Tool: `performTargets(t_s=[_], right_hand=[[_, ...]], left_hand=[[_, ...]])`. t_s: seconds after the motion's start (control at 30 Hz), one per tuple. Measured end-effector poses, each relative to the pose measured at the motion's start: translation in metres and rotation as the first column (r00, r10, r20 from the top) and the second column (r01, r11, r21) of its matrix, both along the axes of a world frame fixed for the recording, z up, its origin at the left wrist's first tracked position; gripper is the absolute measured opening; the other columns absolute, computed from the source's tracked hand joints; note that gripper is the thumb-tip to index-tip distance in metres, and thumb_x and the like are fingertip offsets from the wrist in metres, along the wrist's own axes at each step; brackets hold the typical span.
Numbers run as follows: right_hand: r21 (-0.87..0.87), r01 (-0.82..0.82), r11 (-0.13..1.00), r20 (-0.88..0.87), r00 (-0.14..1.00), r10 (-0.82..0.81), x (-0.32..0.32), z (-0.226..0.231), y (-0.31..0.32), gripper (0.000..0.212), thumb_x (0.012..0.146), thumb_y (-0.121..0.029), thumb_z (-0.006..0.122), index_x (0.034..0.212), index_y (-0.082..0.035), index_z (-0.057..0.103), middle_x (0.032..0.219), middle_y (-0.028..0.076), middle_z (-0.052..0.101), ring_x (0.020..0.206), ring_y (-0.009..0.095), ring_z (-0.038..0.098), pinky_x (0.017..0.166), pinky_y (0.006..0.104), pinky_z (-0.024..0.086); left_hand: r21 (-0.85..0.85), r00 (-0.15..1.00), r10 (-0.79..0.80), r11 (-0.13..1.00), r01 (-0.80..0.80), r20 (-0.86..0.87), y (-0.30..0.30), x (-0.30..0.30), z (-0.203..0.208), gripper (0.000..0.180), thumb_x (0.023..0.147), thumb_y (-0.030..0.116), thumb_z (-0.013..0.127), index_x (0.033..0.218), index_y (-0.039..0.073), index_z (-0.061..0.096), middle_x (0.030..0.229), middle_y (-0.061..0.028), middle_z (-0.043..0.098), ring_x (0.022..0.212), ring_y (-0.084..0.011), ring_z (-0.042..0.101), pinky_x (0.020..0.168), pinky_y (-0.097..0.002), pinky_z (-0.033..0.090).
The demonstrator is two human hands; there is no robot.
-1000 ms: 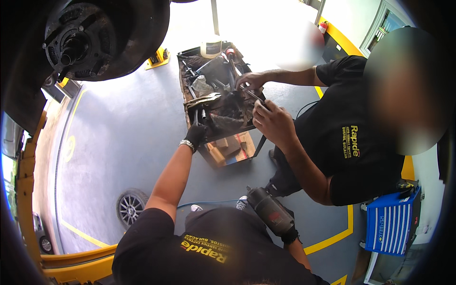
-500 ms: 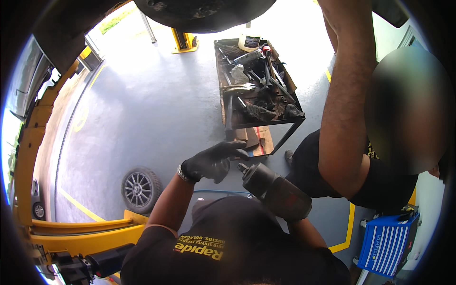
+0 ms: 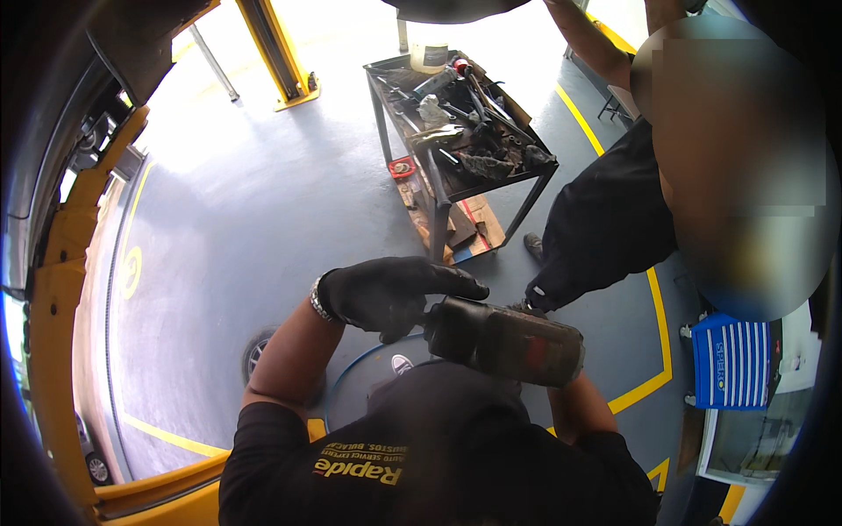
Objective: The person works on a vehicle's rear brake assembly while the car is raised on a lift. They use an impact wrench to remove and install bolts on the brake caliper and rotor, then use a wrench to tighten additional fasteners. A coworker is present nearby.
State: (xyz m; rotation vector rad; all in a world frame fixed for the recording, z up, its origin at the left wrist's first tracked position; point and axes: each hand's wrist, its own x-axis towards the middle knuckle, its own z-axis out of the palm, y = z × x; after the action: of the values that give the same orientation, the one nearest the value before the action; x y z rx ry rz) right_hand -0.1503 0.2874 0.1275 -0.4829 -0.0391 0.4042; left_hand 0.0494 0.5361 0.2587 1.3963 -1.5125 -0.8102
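A dark impact wrench lies almost level in front of my chest, its nose toward the left. My right forearm rises to its rear end; the hand is hidden behind the tool, which it appears to hold. At the nose, my left hand, in a black glove, has its fingers curled about a dark socket, mostly covered by the glove. The index finger stretches along the top of the wrench. Whether the socket sits on the drive cannot be seen.
A black trolley ahead carries tools, rags and a white tub. Close on the right stands a co-worker, arms raised. A blue tool chest, yellow lift post, wheel and blue hose are around.
My left hand and the wrench's nose have come together. The wrench has swung nearer to level. The co-worker's arm has moved up and away, and the whole view has shifted.
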Motion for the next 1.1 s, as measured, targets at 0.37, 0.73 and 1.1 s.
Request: performTargets(t_s=[0.37,0.73,1.1], right_hand=[[-0.861,0.474,0.183,0.505,0.755,0.418,-0.053,0.060,-0.013,0.038,0.096,-0.028,0.061,0.127,-0.007,0.065,0.111,0.012,0.070,0.101,0.030,0.068,0.089,0.0403,0.053],[-0.622,0.052,0.781,0.403,0.876,0.263,-0.100,0.008,-0.077,0.039,0.090,-0.011,0.074,0.127,-0.003,0.066,0.119,0.011,0.070,0.108,0.019,0.067,0.095,0.0354,0.054],[-0.760,0.213,0.614,0.360,0.925,0.124,-0.089,-0.008,-0.125,0.037,0.097,-0.020,0.064,0.130,-0.003,0.061,0.124,0.011,0.065,0.109,0.020,0.065,0.093,0.0344,0.054]], left_hand=[[0.183,0.658,-0.100,0.919,0.348,-0.747,-0.001,-0.057,-0.025,0.078,0.086,0.010,0.079,0.151,-0.001,0.038,0.143,-0.0208,0.052,0.101,-0.0199,0.068,0.061,-0.0254,0.059],[0.030,0.843,0.153,0.987,-0.160,-0.516,-0.053,-0.149,-0.012,0.034,0.099,0.028,0.059,0.120,0.001,0.058,0.121,-0.0176,0.063,0.110,-0.0218,0.061,0.090,-0.0362,0.052],[-0.245,0.557,0.788,0.613,-0.751,0.262,-0.133,-0.154,-0.009,0.036,0.103,0.025,0.061,0.129,0.003,0.052,0.099,-0.0068,0.064,0.091,-0.0123,0.063,0.084,-0.0271,0.053]])
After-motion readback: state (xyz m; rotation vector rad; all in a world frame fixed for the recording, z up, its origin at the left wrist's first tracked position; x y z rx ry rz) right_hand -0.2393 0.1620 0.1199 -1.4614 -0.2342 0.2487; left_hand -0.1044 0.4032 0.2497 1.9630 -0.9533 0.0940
